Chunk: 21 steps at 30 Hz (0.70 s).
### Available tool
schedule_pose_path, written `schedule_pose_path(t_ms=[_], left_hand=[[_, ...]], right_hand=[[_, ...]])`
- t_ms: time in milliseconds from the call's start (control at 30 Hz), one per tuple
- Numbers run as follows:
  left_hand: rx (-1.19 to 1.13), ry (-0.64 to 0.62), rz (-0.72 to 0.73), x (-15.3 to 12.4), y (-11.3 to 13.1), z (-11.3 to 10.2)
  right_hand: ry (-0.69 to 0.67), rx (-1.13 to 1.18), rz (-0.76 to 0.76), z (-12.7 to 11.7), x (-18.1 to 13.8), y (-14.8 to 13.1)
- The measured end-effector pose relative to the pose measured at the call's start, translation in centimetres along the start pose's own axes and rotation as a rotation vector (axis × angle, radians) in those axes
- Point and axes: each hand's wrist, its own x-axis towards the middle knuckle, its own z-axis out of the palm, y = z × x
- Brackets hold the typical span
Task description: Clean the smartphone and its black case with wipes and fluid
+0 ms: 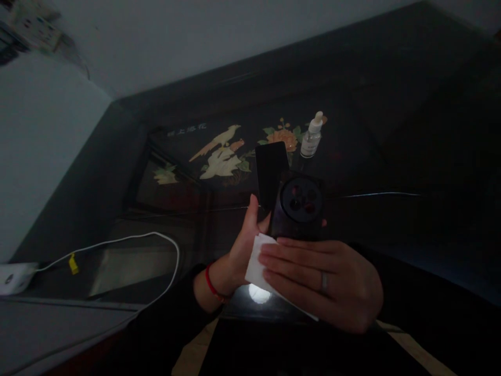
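A dark smartphone [301, 201] with a large round camera block faces me with its back. My left hand [245, 248], thumb raised and a red string at the wrist, supports it from beneath and behind. A fingertip shows at the phone's right edge. Against the lower part of the phone's back, my right hand [324, 277] presses a folded white tissue [257, 263] under its fingers; a ring sits on one finger. Just beyond, a second dark phone [271, 164] lies on the table. Farther right stands a small dropper bottle [312, 136] with a white top.
The dark, glossy table [219, 99] bears painted birds and flowers. At the left, a white charging cable [156, 233] with a yellow tag [73, 263] loops from a white box [18, 278]. A pale wall runs behind, with a power strip [37, 26] at the upper left.
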Motion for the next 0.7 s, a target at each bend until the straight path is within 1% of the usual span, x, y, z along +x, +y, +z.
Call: schedule_pose_path(t_ms=[67, 133, 200, 300, 367, 433, 533, 567, 700], left_hand=[[-0.069, 0.003, 0.005, -0.1, -0.2, -0.1], [-0.148, 0.014, 0.031, -0.1, -0.6, -0.3], [-0.15, 0.02, 0.037, 0.0, -0.7, -0.4], [-0.022, 0.006, 0.006, 0.5, -0.3, -0.1], [0.033, -0.013, 0.037, 0.7, 0.1, 0.2], [0.046, -0.015, 0.066, 0.8, 0.3, 0.3], [0.049, 0.001, 0.067, 0.4, 0.2, 0.3], [0.049, 0.005, 0.067, 0.3, 0.1, 0.3], [0.097, -0.002, 0.116, 0.4, 0.2, 0.5]], right_hand=[[0.008, -0.013, 0.032, -0.2, -0.2, 0.4], [0.009, -0.053, 0.111, -0.5, -0.4, 0.7], [-0.005, -0.053, 0.137, -0.5, -0.4, 0.6], [-0.016, 0.043, 0.046, 0.0, -0.3, -0.3], [-0.023, 0.083, 0.018, 0.2, -0.3, -0.5], [-0.02, 0.051, 0.042, 0.1, -0.5, -0.1], [0.006, -0.056, 0.139, -0.3, -0.8, 0.6], [0.006, -0.06, 0.138, -0.4, -0.8, 0.6], [-0.033, 0.068, 0.01, -0.1, -0.4, 0.0]])
